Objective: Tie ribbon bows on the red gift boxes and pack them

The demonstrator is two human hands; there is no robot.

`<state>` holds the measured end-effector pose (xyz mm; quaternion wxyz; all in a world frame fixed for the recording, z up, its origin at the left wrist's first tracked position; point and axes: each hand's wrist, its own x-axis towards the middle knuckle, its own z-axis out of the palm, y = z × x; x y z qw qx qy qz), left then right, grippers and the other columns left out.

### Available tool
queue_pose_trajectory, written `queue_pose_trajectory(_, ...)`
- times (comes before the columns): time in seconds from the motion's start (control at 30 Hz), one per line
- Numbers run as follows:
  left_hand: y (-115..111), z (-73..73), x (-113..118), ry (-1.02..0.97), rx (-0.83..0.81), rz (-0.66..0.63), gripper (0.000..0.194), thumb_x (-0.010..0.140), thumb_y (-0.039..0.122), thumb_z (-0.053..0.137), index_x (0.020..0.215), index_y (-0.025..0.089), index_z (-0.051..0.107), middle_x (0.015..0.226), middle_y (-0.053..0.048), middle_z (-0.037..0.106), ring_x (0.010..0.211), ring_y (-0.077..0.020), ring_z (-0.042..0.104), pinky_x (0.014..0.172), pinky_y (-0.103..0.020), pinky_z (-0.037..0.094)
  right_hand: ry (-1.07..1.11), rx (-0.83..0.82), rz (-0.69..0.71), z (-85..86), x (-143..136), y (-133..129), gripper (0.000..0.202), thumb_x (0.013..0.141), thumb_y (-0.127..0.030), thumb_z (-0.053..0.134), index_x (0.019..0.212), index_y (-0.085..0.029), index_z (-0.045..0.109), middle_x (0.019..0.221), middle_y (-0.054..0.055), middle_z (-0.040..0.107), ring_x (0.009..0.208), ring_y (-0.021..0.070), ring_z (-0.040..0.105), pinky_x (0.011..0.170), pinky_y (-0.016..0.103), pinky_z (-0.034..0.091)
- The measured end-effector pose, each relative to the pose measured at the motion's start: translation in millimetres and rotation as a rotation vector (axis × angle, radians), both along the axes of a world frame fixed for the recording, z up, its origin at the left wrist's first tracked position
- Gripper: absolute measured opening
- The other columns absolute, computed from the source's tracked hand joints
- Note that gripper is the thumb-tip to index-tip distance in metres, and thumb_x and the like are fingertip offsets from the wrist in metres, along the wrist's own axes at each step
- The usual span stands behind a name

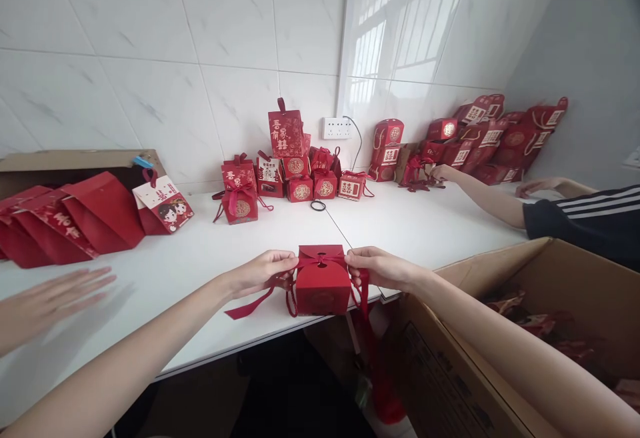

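A red gift box [323,291] stands at the table's front edge, directly in front of me. A dark red ribbon [250,306] crosses its top in a knot or twist, with loose ends hanging at both sides. On the left of the box, my left hand [267,268] pinches the ribbon between thumb and fingers. My right hand [373,266] pinches the same ribbon on the right side, and a long tail drops below it past the table edge. Red cord loops show at both sides of the box.
Finished-looking red boxes [300,188] stand by the wall, near a black ring [318,205]. Larger red boxes [105,215] lean at left beside another person's hand [60,301]. At right, a co-worker's arm [480,191] reaches over the table. An open carton [465,365] stands at front right.
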<state>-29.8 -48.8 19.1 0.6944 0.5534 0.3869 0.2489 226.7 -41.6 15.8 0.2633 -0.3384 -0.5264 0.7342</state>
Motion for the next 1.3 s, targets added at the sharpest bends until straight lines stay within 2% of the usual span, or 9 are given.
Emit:
queue_pose_trajectory(0.3, -5.3, -1.7, -0.9, -0.111, -0.017, -0.005, 0.020, 0.076, 0.030, 0.067, 0.063, 0.015, 0.063, 0.071, -0.006, 0.062, 0.068, -0.0161, 0.053, 0.067, -0.026, 0.042, -0.051, -0.038, -0.012, -6.8, 7.7, 2.1, 0.033, 0.060, -0.035, 0.077, 0.057, -0.016, 0.051, 0.050, -0.006, 0.044, 0.046, 0.0058, 0.038, 0.050, 0.022, 0.030)
queue_pose_trajectory(0.4, -6.5, -2.2, 0.2, -0.094, -0.009, 0.004, 0.020, 0.076, 0.030, 0.067, 0.064, 0.015, 0.065, 0.070, -0.006, 0.062, 0.066, -0.0167, 0.053, 0.065, -0.026, 0.041, -0.066, -0.016, -0.026, -7.1, 8.0, -0.1, 0.031, 0.060, -0.034, 0.075, 0.054, -0.016, 0.050, 0.047, -0.006, 0.042, 0.045, 0.0059, 0.038, 0.048, 0.022, 0.027)
queue_pose_trajectory(0.5, -8.3, -0.7, 0.9, -0.055, 0.028, 0.028, 0.021, 0.076, 0.029, 0.066, 0.062, 0.014, 0.065, 0.067, -0.005, 0.061, 0.064, -0.0155, 0.052, 0.063, -0.025, 0.040, -0.057, -0.021, -0.017, -8.8, 8.3, -0.6, 0.036, 0.062, -0.037, 0.074, 0.052, -0.016, 0.047, 0.043, -0.008, 0.035, 0.043, 0.0058, 0.037, 0.048, 0.021, 0.030)
queue_pose_trajectory(0.63, -10.9, 3.6, 2.4, -0.036, 0.048, 0.043, 0.020, 0.078, 0.026, 0.064, 0.062, 0.015, 0.065, 0.066, -0.004, 0.061, 0.062, -0.0138, 0.051, 0.062, -0.023, 0.039, 0.016, -0.104, -0.006, -13.2, 5.0, 1.7, 0.034, 0.070, -0.049, 0.067, 0.065, -0.017, 0.054, 0.049, -0.005, 0.045, 0.048, 0.0105, 0.048, 0.054, 0.024, 0.041)
queue_pose_trajectory(0.8, -11.6, 5.6, 3.7, -0.048, 0.057, 0.098, 0.023, 0.076, 0.026, 0.064, 0.056, 0.015, 0.061, 0.060, -0.003, 0.057, 0.056, -0.0115, 0.045, 0.057, -0.022, 0.037, 0.052, -0.116, -0.094, -15.4, 0.7, 2.6, 0.027, 0.067, -0.037, 0.073, 0.075, -0.014, 0.062, 0.067, 0.002, 0.060, 0.060, 0.0134, 0.057, 0.063, 0.028, 0.048)
queue_pose_trajectory(0.97, -13.2, 9.8, 2.5, -0.019, 0.023, 0.092, 0.027, 0.075, 0.027, 0.064, 0.054, 0.015, 0.053, 0.052, 0.000, 0.045, 0.051, -0.0094, 0.039, 0.054, -0.022, 0.036, -0.114, -0.016, 0.063, -0.4, 13.1, -0.3, 0.030, 0.070, -0.040, 0.071, 0.065, -0.013, 0.060, 0.054, -0.002, 0.055, 0.050, 0.0083, 0.051, 0.053, 0.022, 0.041)
queue_pose_trajectory(1.1, -16.0, 23.0, 4.9, 0.019, 0.030, 0.096, 0.029, 0.076, 0.027, 0.065, 0.054, 0.015, 0.051, 0.050, 0.001, 0.039, 0.046, -0.0073, 0.032, 0.050, -0.023, 0.034, -0.184, 0.055, 0.108, 20.9, 19.5, -4.2, 0.029, 0.071, -0.039, 0.071, 0.064, -0.013, 0.059, 0.052, -0.003, 0.053, 0.052, 0.0082, 0.052, 0.055, 0.022, 0.039)
queue_pose_trajectory(1.2, -14.3, 32.6, 8.5, 0.067, 0.080, 0.130, 0.029, 0.074, 0.030, 0.066, 0.054, 0.015, 0.051, 0.050, 0.001, 0.038, 0.045, -0.0070, 0.031, 0.043, -0.022, 0.026, -0.089, 0.117, 0.094, 32.6, 13.4, -5.2, 0.026, 0.072, -0.037, 0.070, 0.067, -0.014, 0.061, 0.064, 0.000, 0.060, 0.062, 0.0099, 0.055, 0.063, 0.024, 0.042)
queue_pose_trajectory(1.3, -10.0, 38.7, 11.1, 0.162, 0.149, 0.139, 0.029, 0.075, 0.033, 0.064, 0.056, 0.015, 0.051, 0.053, 0.001, 0.039, 0.043, -0.0058, 0.030, 0.040, -0.021, 0.020, -0.076, 0.285, 0.027, 36.7, -0.6, -4.2, 0.022, 0.074, -0.037, 0.068, 0.073, -0.015, 0.066, 0.081, 0.003, 0.066, 0.075, 0.0119, 0.057, 0.072, 0.026, 0.043)
